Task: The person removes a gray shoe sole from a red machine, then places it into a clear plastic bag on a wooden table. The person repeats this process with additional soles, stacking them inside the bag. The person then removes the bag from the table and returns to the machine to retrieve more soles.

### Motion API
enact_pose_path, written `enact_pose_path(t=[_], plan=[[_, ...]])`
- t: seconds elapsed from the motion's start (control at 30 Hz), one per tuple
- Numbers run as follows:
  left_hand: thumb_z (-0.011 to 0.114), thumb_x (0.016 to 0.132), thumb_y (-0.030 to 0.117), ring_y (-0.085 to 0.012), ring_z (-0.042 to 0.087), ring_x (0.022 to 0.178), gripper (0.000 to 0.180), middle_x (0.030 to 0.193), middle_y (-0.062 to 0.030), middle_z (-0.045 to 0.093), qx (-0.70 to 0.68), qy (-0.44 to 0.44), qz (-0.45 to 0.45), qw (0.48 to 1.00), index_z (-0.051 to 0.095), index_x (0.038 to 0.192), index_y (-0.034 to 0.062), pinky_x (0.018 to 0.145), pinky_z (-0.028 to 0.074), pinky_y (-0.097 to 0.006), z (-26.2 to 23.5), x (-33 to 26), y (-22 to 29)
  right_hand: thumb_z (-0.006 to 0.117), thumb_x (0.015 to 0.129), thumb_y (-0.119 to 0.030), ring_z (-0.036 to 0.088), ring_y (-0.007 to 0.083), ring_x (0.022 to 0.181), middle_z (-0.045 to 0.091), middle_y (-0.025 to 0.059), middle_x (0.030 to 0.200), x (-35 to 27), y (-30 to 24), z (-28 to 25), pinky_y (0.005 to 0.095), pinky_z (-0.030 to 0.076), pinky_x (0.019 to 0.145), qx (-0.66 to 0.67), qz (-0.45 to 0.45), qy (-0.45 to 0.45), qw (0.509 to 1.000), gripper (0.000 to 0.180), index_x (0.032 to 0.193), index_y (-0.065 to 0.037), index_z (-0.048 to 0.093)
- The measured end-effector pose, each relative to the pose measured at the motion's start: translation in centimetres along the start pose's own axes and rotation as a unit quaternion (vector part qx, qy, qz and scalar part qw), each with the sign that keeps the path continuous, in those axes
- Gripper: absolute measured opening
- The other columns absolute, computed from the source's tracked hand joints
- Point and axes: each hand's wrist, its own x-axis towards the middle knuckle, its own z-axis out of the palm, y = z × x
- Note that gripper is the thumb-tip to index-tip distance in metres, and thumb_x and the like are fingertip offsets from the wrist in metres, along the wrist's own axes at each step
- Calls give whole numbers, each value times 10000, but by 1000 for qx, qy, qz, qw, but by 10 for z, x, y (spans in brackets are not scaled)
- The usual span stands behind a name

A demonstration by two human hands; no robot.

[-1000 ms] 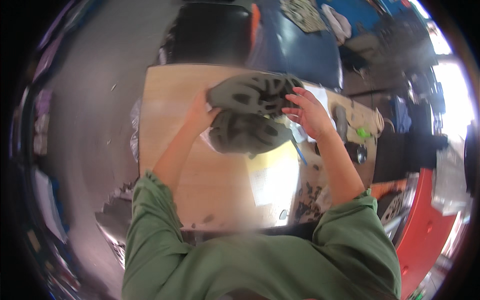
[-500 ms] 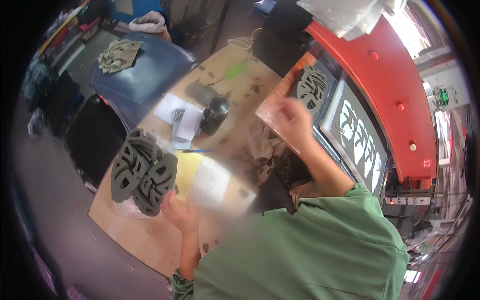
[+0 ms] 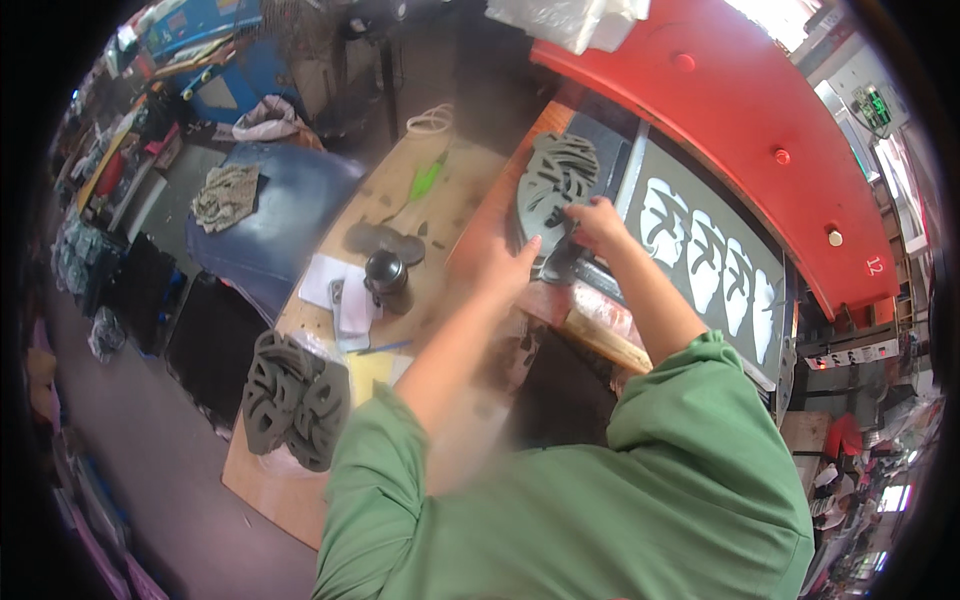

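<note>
A stack of grey slotted cut-out pieces point(image 3: 558, 165), rounded at the ends, lies on the reddish board beside the machine. My right hand point(image 3: 597, 224) pinches a cut-out piece at the stack's near right side. At the near left edge, my left hand point(image 3: 513, 268) grips the grey material, its thumb showing and its other fingers partly hidden. A darker grey part point(image 3: 560, 262) hangs between the two hands. Farther left on the wooden table point(image 3: 255, 490), a second pile of grey slotted cut-outs point(image 3: 295, 400) rests on clear plastic.
Right of my hands, a framed tray point(image 3: 640, 165) holds several white shapes on grey, below a red machine body point(image 3: 730, 95). A black-lidded jar point(image 3: 387, 280), white papers point(image 3: 320, 280) and a green tool point(image 3: 427, 178) are on the table. A dark blue padded seat point(image 3: 290, 205) stands beyond it.
My left hand has moved from beside the left pile across to the stack on the board. My right hand has come down onto that stack and closed on a piece. The view has shifted.
</note>
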Motion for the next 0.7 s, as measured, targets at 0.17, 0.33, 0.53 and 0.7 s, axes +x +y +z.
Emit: enact_pose_path(t=[0.17,0.33,0.53,0.7], plan=[[736,842,384,-259,608,1080,652,1183,-223,621,-9,25,-109,994,553,1175,-147,892,481,-371,26,34,7,764,812,-115,604,228,845,547,156,1131,3,7,-7,354,582,680,115,22,-64,991,729,1420,-36,369],[713,832,331,-258,611,1051,582,1094,-203,649,-28,58,-122,990,562,1123,-150,918,463,-369,35,39,12,762,825,-108,593,227,839,552,152,1117,18,15,-12,371,575,709,151,19,-105,983,700,1400,-27,371],[739,802,317,-284,599,1077,755,1195,-229,595,-74,34,-136,987,403,1279,-163,940,469,-387,42,40,16,773,799,-123,611,250,889,567,160,1096,17,19,-15,387,550,766,181,17,-127,975,719,1385,-28,368],[744,804,278,-355,608,1084,721,1182,-250,607,166,55,43,984,392,1312,-91,909,490,-427,2,28,34,848,627,-212,481,331,1299,460,220,1406,14,-26,-40,384,438,1046,-206,-315,87,922,870,1381,-56,443]])
